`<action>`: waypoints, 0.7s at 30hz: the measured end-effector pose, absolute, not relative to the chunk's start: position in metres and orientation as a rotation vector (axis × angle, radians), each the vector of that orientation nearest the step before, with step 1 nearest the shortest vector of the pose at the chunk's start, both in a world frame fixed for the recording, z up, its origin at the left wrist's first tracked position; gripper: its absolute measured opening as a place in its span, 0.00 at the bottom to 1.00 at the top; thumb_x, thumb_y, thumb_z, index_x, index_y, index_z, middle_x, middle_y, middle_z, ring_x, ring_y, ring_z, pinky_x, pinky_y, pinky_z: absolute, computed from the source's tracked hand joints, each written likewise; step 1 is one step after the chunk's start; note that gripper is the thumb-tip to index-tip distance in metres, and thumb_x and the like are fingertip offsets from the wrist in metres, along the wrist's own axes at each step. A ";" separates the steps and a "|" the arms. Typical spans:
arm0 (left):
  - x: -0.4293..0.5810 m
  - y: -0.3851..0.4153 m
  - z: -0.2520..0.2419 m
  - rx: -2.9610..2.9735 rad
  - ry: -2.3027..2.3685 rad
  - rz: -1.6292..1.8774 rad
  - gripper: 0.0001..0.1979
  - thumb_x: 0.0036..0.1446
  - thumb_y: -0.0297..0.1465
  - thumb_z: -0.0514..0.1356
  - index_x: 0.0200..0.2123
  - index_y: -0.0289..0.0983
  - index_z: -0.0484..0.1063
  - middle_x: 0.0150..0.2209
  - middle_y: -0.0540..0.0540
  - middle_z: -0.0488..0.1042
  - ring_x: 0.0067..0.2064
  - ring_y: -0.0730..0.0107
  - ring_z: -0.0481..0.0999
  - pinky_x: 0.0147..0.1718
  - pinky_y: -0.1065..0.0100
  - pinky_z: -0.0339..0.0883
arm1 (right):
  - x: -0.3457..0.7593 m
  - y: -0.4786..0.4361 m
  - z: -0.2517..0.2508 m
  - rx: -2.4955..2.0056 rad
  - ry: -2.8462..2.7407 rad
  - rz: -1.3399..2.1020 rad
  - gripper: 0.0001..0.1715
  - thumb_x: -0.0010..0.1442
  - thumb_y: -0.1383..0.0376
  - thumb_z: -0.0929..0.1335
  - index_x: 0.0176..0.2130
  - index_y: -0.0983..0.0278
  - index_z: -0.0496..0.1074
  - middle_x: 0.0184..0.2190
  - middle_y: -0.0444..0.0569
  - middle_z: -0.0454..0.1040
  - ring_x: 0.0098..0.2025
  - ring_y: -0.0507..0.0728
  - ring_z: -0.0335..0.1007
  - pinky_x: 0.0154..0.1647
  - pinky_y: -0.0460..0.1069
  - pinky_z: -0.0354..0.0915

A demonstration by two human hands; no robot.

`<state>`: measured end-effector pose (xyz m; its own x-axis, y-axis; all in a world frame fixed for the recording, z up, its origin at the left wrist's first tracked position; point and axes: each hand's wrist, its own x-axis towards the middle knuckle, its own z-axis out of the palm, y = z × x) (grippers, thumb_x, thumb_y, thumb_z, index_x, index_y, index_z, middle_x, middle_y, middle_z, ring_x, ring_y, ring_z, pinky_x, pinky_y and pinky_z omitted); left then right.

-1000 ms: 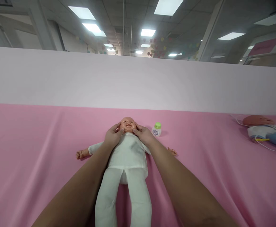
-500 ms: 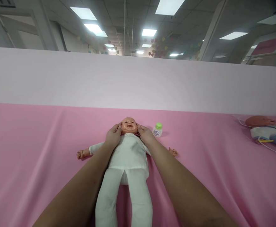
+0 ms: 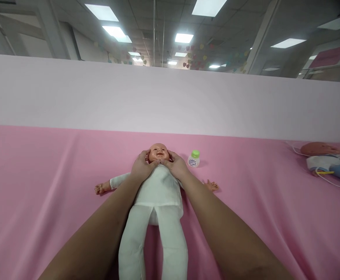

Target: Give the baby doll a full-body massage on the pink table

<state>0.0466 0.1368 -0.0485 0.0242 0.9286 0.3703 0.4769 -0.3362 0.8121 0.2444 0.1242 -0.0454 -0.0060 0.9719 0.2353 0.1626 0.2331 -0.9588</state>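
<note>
A baby doll (image 3: 158, 190) in white clothes lies on its back on the pink cloth (image 3: 41, 186), head away from me. My left hand (image 3: 140, 168) cups the left side of the doll's head, thumb under its chin. My right hand (image 3: 175, 166) cups the right side, thumb meeting the other below the chin. Both hands' fingers curl round the head. A small white bottle with a green cap (image 3: 193, 158) stands just right of the head.
A second doll (image 3: 324, 157) with a white cord lies at the far right of the cloth. A pale partition wall (image 3: 170, 101) runs behind the surface. Ceiling lights and hanging heart decorations show above it.
My thumbs have slid from the doll's cheeks inward and down to meet under its chin. The doll and bottle have stayed in place.
</note>
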 end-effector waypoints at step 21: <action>0.046 0.143 -0.053 1.698 1.370 1.374 0.22 0.68 0.42 0.56 0.61 0.42 0.73 0.56 0.41 0.79 0.59 0.54 0.76 0.63 0.53 0.64 | 0.248 0.134 -0.055 -0.894 -1.110 1.286 0.29 0.65 0.53 0.72 0.62 0.61 0.74 0.59 0.52 0.78 0.56 0.62 0.79 0.63 0.59 0.71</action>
